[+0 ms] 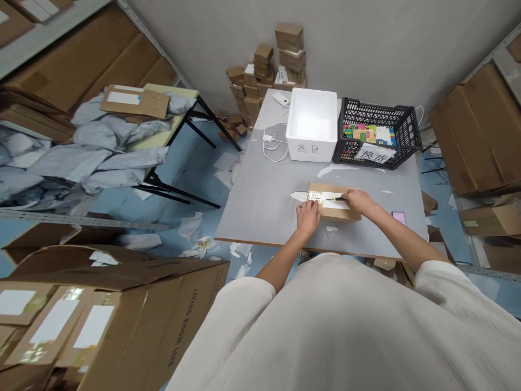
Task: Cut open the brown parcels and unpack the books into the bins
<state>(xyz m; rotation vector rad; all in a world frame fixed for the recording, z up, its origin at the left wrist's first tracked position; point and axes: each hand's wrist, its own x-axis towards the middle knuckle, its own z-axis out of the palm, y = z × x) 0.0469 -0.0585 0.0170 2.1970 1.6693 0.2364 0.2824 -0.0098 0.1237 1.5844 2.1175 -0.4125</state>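
Note:
A small brown cardboard box (pixel 341 214) lies on the grey table in front of me, with a white label and shiny tape on its top. My left hand (pixel 308 216) grips the box's near left corner, fingers resting on its top edge. In my right hand (pixel 359 201) is a slim knife (pixel 338 199) with a dark and yellow handle, my fingers closed round it. Its thin tip points left over the label and tape; whether it cuts in, I cannot tell. A white strip of paper or film (pixel 299 195) sticks out beyond the box's left end.
Behind the box stand a white foam bin (pixel 311 152) and a black plastic crate (pixel 344 149) holding colourful packs. A phone (pixel 399 218) lies at the right of the table (pixel 260 206). Grey parcels (pixel 126 160) cover a side table at left. A large open carton (pixel 163 320) stands lower left.

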